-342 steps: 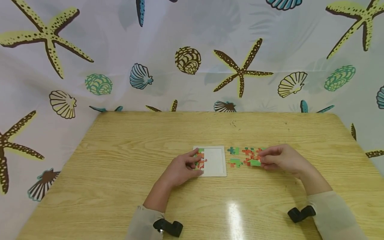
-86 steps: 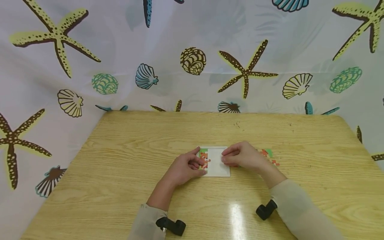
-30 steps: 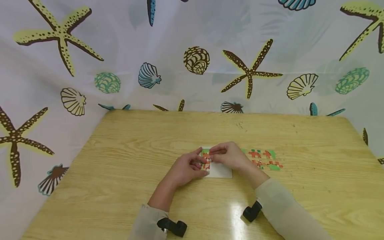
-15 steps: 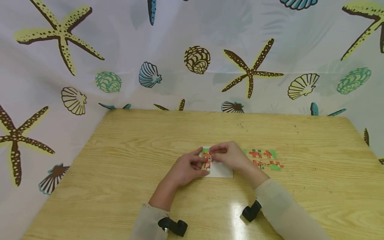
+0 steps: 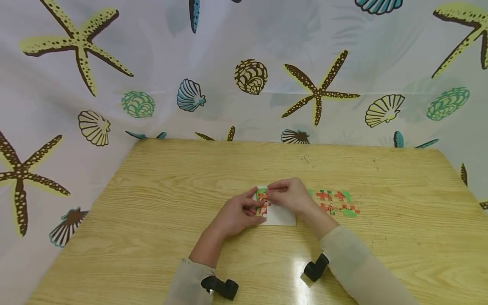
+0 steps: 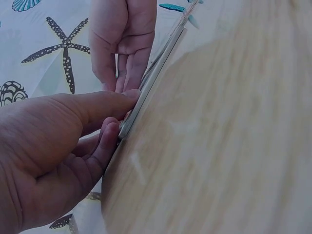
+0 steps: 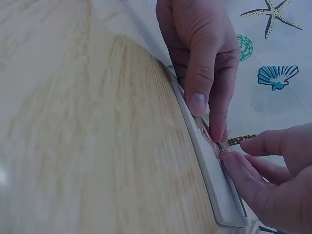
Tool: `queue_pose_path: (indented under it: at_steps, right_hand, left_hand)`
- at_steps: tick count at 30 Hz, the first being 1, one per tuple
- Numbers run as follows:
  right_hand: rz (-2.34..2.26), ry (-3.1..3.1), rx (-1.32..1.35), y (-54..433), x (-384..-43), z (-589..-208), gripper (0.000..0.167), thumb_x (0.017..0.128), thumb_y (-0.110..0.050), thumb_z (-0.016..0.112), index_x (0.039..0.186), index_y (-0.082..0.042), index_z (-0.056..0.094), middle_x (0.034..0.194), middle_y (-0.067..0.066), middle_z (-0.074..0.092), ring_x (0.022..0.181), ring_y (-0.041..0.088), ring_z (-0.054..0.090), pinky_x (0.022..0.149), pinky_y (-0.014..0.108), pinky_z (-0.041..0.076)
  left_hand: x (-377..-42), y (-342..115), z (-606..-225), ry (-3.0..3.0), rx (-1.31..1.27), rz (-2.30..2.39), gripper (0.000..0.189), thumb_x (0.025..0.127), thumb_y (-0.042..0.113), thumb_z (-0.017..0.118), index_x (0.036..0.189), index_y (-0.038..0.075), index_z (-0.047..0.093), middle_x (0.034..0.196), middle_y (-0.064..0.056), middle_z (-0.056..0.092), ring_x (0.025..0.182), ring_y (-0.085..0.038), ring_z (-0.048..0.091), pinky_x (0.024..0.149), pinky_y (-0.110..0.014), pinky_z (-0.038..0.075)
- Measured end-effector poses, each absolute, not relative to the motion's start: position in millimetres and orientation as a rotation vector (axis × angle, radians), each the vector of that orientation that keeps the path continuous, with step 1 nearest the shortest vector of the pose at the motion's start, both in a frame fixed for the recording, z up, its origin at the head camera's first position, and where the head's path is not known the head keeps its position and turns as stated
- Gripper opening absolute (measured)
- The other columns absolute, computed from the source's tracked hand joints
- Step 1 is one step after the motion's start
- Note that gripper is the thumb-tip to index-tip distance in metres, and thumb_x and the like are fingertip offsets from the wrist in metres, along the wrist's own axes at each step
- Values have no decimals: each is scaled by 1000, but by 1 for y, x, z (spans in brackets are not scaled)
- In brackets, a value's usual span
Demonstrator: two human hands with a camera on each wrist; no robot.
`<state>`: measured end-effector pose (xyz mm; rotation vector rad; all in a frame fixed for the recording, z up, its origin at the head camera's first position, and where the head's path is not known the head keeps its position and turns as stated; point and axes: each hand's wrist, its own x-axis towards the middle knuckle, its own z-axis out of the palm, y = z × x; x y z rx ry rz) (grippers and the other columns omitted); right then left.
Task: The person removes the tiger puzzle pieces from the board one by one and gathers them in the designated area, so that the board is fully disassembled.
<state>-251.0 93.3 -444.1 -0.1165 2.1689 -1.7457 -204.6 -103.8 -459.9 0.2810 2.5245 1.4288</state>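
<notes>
A white square puzzle tray (image 5: pixel 282 216) lies flat on the table, its left column filled with orange and green puzzle pieces (image 5: pixel 262 212) showing an animal's face. My left hand (image 5: pixel 238 214) grips the tray's left side, index finger at the far corner, thumb near the front edge, another finger over the pieces. My right hand (image 5: pixel 293 197) pinches a small puzzle piece between thumb and fingers beside the filled column; its fingertips mostly hide the piece. In the right wrist view the right hand (image 7: pixel 273 175) and left hand (image 7: pixel 202 58) meet close over the tray (image 7: pixel 209 170).
Several loose puzzle pieces (image 5: pixel 330 208) lie in two rows right of the tray, some partly behind my right hand. The wooden table (image 5: pixel 190 169) ends at a hanging cloth (image 5: pixel 213 42) printed with shells and starfish.
My right hand has moved left from the loose pieces, across the tray to the filled column; lately it shifts only slightly. The left hand keeps its hold on the tray.
</notes>
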Motion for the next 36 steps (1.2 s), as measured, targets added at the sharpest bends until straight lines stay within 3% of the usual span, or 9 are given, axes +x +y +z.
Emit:
queue_pose_path:
  at_steps: [8,19,29,36]
  right_hand:
    - [-1785,2227,14,83,-255,-445,24,94,1,74,117,10,70,104,22,75,89,19,75,81,29,60]
    - [-1818,2212,105,79,-259,-444,27,89,5,78,114,9,70,103,21,75,82,16,73,79,28,61]
    - [-1883,2108,90,84,-260,-444,33,95,4,71,127,10,65,116,26,73,97,24,75,86,32,60]
    - [-1868,2112,54,87,-260,-448,30,96,4,70,126,7,70,120,23,72,93,17,74,86,29,59]
  left_hand:
    - [-204,-106,-461,2525,324,1440,39,87,11,85,124,2,76,165,-9,41,90,-10,65,82,-28,56]
    - [-205,-106,-461,2512,295,1463,36,87,10,86,122,4,77,165,-8,41,91,-11,64,82,-27,55]
    - [-205,-107,-461,2531,307,1448,31,87,10,86,117,5,79,165,-8,41,90,-10,64,81,-26,55]
    - [-205,-107,-461,2529,295,1433,31,87,11,86,117,6,79,165,-8,41,89,-10,64,81,-26,55]
